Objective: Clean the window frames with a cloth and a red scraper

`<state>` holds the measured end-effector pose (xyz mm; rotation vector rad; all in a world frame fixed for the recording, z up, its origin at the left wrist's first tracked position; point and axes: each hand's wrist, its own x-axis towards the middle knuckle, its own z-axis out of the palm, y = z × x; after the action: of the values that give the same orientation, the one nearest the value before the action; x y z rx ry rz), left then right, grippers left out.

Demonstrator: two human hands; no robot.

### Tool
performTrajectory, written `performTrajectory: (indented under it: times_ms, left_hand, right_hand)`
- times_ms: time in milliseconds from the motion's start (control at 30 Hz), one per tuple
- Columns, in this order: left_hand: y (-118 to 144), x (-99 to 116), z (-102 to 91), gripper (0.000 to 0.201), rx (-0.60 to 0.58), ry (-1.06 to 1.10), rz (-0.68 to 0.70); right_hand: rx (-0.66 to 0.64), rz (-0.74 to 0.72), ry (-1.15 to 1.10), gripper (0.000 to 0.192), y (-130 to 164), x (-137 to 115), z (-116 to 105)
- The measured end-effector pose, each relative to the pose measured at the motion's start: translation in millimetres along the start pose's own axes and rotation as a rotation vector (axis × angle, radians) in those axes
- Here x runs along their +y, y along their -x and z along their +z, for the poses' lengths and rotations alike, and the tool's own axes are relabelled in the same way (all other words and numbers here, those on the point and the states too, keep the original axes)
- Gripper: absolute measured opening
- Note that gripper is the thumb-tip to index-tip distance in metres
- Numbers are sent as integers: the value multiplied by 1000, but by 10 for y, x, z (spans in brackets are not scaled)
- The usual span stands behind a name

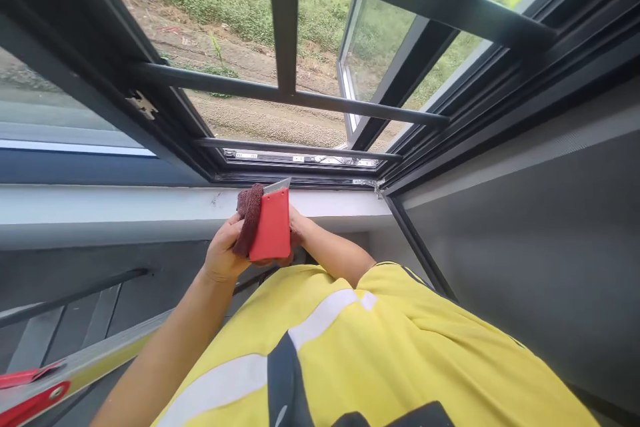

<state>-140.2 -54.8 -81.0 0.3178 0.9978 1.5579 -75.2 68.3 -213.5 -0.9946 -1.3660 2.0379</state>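
A red scraper (pixel 271 223) with a flat, box-like body is held up in front of my chest, just short of the window sill. Its grey metal blade (pixel 278 185) sticks out at the top edge. A dark brown cloth (pixel 249 220) is bunched along the scraper's left side. My left hand (pixel 225 247) is closed round the cloth and presses it against the scraper. From the right, my right hand (pixel 296 223) reaches behind the scraper and grips it; most of its fingers are hidden by the red body.
The white sill (pixel 150 205) runs below the dark window frame (pixel 300 177). Grey bars (pixel 320 103) cross the opening, and a sash (pixel 365 47) stands swung outward. A ladder with red fittings (pixel 45 383) is at lower left. A dark mesh screen (pixel 525 213) fills the right side.
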Motion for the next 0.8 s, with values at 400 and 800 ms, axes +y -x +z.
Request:
performTrajectory:
  times_ms: [400, 800]
  left_hand:
    - [-594, -599, 181, 23, -86, -163, -527]
    - [-828, -795, 203, 24, 25, -188, -591]
  right_hand:
    - [684, -299, -436, 43, 791, -91, -1830]
    - [1299, 43, 187, 37, 304, 188, -2310]
